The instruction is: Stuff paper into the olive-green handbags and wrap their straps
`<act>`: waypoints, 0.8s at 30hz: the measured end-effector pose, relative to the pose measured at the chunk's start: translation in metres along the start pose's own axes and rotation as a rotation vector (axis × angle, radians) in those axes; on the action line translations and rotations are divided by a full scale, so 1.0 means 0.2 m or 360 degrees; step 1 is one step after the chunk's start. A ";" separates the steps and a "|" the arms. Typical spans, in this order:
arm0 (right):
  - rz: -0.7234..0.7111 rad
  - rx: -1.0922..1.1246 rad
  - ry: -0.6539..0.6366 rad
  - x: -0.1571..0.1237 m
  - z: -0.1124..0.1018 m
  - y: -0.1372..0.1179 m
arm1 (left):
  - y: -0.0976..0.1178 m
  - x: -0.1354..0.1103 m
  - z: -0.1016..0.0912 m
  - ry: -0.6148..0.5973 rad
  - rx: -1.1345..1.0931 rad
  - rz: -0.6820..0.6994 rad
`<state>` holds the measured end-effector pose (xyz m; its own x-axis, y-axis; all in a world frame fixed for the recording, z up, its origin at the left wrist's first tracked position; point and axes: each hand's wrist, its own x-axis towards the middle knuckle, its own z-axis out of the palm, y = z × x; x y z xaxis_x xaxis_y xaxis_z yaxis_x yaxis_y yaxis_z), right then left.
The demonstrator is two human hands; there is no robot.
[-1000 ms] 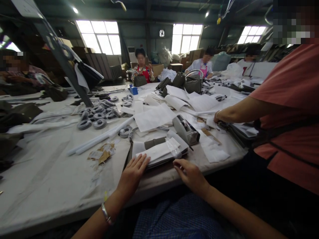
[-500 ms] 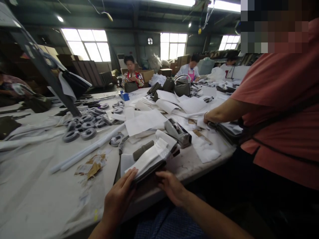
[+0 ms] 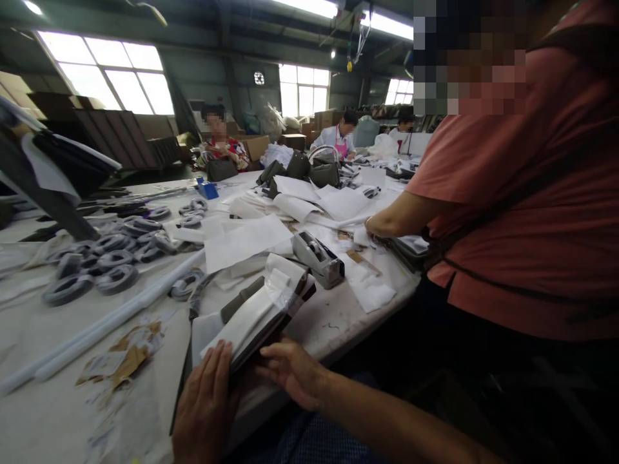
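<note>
A dark grey-green bag [image 3: 290, 312], partly covered with white paper [image 3: 246, 319], lies slantwise near the table's front edge. My left hand [image 3: 206, 393] holds its near left end, fingers flat on the paper and the thumb hidden. Below the bag's front side, my right hand [image 3: 293, 374] is open with its fingers apart; whether its fingertips touch the bag I cannot tell. A clear wrap or tape crosses the paper near the far end. Behind the bag stands a grey tape dispenser [image 3: 316, 258], and a wrapped handle [image 3: 198, 293] curves at its left.
Several grey wrapped rings [image 3: 116, 270] lie at the left, beside a long white roll [image 3: 120, 322] and brown paper scraps [image 3: 130, 354]. Loose white sheets [image 3: 246, 241] cover the middle. A co-worker in a red shirt [image 3: 507, 225] stands close at the right, handling things on the table.
The view has turned to the right, so everything sits further left in the picture. My hands keep about the same places at the bag.
</note>
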<state>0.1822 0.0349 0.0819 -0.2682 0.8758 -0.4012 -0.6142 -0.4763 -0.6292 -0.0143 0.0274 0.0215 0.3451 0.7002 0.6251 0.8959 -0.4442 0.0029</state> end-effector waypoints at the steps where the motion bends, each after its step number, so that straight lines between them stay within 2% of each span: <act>1: 0.0010 -0.0151 -0.0051 -0.01 -0.04 -0.03 | -0.01 0.00 0.01 -0.0001 -0.0006 -0.0014; 3: -0.0099 -0.0674 -0.0095 -0.03 -0.17 -0.13 | -0.01 0.01 0.03 0.0001 -0.0017 -0.0030; 4: -0.0240 -0.1018 -0.0063 -0.05 -0.26 -0.20 | -0.01 0.01 0.03 0.0005 -0.0019 -0.0029; 6: -0.0734 -0.1776 0.0059 -0.10 -0.46 -0.37 | -0.01 0.01 0.04 0.0015 -0.0016 -0.0016; 7: -0.0963 -0.2090 0.0158 -0.12 -0.56 -0.46 | -0.01 0.01 0.04 0.0016 -0.0012 -0.0010; 9: -0.1253 -0.2556 0.0454 -0.14 -0.77 -0.63 | -0.01 0.01 0.04 0.0022 -0.0007 -0.0003; 11: -0.1350 -0.2916 0.0604 -0.14 -0.95 -0.77 | -0.01 0.00 0.04 0.0031 -0.0006 0.0001; 13: -0.1345 -0.3135 0.0621 -0.11 -1.07 -0.85 | -0.01 0.01 0.04 0.0031 -0.0006 0.0007; 15: -0.1315 -0.3208 0.0594 -0.07 -1.14 -0.88 | 0.00 0.01 0.04 0.0034 -0.0005 0.0016; 17: -0.1295 -0.3206 0.0576 -0.04 -1.16 -0.90 | 0.00 0.02 0.03 0.0045 0.0001 0.0015; 24: -0.1240 -0.3207 0.0536 -0.03 -1.09 -0.95 | 0.01 0.02 0.03 0.0078 0.0011 0.0010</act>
<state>0.4620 0.1036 0.0575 -0.1797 0.9433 0.2792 0.9364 0.2510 -0.2454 -0.0099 0.0330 0.0197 0.3369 0.6688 0.6627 0.8956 -0.4448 -0.0065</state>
